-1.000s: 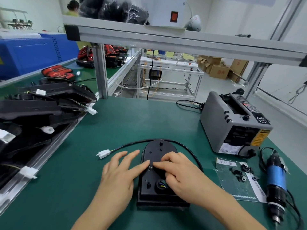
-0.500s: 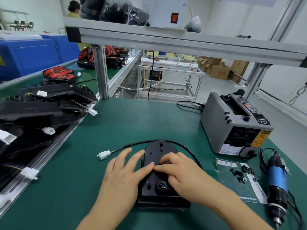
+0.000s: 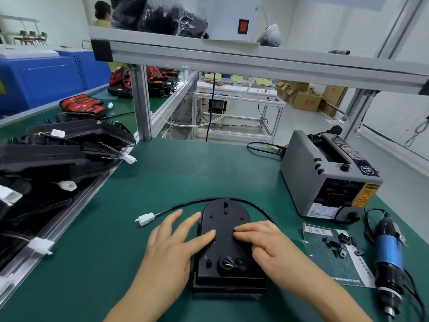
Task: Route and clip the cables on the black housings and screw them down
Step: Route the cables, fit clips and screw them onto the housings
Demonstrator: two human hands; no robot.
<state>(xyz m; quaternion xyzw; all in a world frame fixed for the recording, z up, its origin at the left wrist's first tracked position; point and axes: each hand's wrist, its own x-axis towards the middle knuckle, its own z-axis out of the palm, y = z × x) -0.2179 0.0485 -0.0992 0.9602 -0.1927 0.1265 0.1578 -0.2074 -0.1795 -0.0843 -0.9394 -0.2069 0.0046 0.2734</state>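
Housing: black housing (image 3: 226, 242) is lying flat near the front edge of the tabletop (image 3: 185, 173), rounded end pointing to the back edge.
Cable: black cable (image 3: 243, 201) is curving round that rounded end; its white connector (image 3: 145, 219) is lying on the tabletop just left of the housing.
Left hand (image 3: 171, 247): lying flat, fingers straight and spread, one fingertip touching the housing's left side, gripping nothing.
Right hand (image 3: 267, 245): fingertips pressing on the housing's top face, nothing visibly pinched.
Hands: apart.
Right edge: grey tape dispenser (image 3: 325, 180) is sitting toward the back. Nearer the front, small black clips (image 3: 334, 244) are lying on a bag, with a blue screwdriver (image 3: 387, 256) beside them.
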